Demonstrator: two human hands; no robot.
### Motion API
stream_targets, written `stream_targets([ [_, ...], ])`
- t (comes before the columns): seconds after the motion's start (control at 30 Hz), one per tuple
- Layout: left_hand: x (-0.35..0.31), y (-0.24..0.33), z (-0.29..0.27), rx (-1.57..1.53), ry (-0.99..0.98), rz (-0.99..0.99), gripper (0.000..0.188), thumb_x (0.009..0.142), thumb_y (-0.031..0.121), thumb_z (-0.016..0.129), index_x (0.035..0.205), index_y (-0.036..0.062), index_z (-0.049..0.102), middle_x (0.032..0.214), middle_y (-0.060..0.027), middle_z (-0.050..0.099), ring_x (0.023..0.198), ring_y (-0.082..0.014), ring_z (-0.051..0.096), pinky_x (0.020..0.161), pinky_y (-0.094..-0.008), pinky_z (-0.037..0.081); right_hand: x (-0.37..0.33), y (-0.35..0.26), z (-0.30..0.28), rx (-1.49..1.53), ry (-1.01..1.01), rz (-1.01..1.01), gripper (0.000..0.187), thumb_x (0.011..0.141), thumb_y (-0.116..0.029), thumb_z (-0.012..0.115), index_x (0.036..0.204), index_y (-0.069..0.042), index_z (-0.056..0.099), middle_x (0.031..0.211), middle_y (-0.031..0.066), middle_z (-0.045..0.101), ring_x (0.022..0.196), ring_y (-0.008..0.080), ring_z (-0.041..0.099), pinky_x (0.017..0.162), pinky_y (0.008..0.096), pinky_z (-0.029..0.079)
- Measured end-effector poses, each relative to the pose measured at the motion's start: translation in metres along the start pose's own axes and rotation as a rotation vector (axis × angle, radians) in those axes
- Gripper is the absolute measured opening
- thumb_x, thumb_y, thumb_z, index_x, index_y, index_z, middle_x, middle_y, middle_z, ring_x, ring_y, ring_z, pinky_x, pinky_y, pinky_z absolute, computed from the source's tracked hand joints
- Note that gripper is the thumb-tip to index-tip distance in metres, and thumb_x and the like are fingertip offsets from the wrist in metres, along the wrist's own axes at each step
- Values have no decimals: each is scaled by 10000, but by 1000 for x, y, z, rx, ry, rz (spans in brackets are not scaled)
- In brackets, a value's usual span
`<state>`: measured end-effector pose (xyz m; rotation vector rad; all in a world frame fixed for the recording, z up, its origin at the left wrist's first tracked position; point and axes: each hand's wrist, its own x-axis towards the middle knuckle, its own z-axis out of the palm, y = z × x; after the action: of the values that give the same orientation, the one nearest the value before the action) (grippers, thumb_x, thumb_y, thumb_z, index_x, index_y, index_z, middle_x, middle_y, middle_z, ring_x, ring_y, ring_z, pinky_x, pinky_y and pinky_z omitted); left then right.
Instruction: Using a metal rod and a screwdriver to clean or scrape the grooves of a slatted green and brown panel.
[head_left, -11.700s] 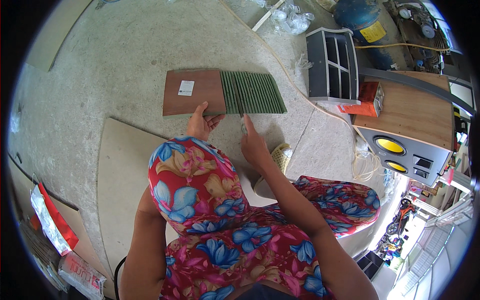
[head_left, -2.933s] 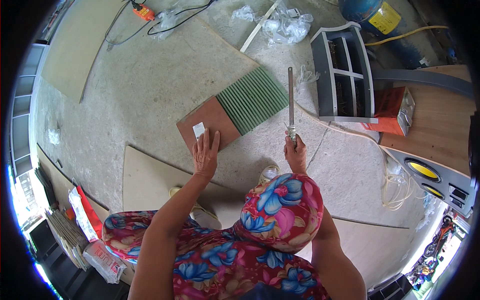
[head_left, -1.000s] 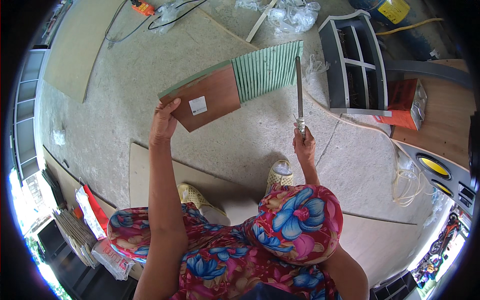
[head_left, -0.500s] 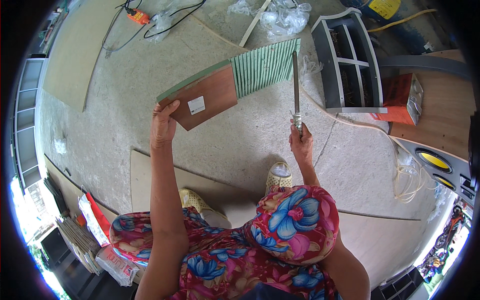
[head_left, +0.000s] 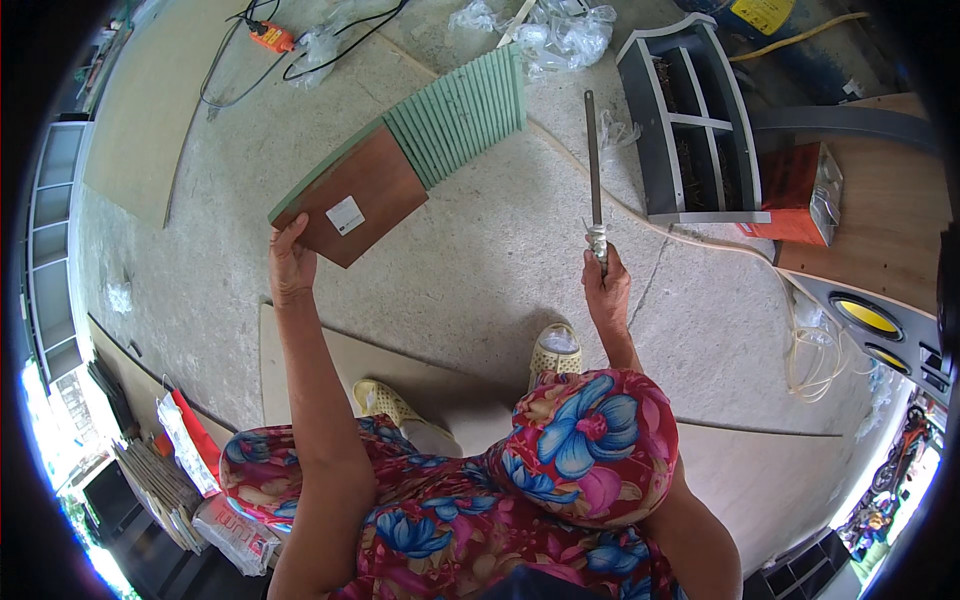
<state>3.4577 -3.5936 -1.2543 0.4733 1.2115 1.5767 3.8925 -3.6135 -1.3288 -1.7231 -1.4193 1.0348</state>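
Observation:
My left hand [head_left: 292, 268] grips the near left corner of a board [head_left: 380, 195] with a reddish-brown face, a green edge and a small white label. The board's far part is a green grooved section [head_left: 460, 115], with many parallel slits, and it curves up to the right. In my right hand [head_left: 607, 288], closed around a silvery wrapped handle, is a long narrow saw blade [head_left: 593, 160] pointing away from me. The blade stands apart from the board, to the right of its grooved end.
A dark shelved cabinet frame [head_left: 690, 125] lies on the concrete at the upper right, beside a red tin [head_left: 795, 195]. Plastic wrap [head_left: 568, 40] and an orange power socket [head_left: 270, 36] with cables lie at the far side. A pale hose [head_left: 690, 240] crosses the floor at right.
My left hand has moved left with the board, whose grooved end has swung up and away from the saw blade. My right hand stays almost in place.

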Motion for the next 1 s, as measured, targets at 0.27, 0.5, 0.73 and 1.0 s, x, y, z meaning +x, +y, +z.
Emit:
stream_targets([
  [0.27,4,-17,-3,-12,26,-6,373,756,87,646,1121,28,589,1131,-91,603,1102,-238,523,1014,-391,342,-1,-17,14,-4,-42,-34,258,922,-207,546,1079,-2,535,594,100,521,510,136,496,493,307,426],
  [0.5,-5,-21,-14,13,24,-33,339,740,48,634,1078,39,602,1082,-68,622,1044,-217,548,972,-359,366,-12,-10,27,-1,-67,-29,251,913,-194,558,1079,-6,545,576,101,518,493,133,502,472,311,418],
  [0.73,-9,-14,-46,278,-58,-138,213,753,34,629,961,80,636,917,-12,626,898,-140,567,852,-297,418,-18,-10,31,-22,-78,-76,246,910,-185,558,1074,-2,546,579,117,529,490,144,520,470,320,421],
  [1.0,-13,18,3,985,-177,-49,216,737,124,679,925,20,659,808,-28,644,762,-136,593,729,-289,449,-29,-28,14,-54,-99,-75,255,906,-180,566,1083,1,538,601,140,547,498,194,552,488,327,437],
])
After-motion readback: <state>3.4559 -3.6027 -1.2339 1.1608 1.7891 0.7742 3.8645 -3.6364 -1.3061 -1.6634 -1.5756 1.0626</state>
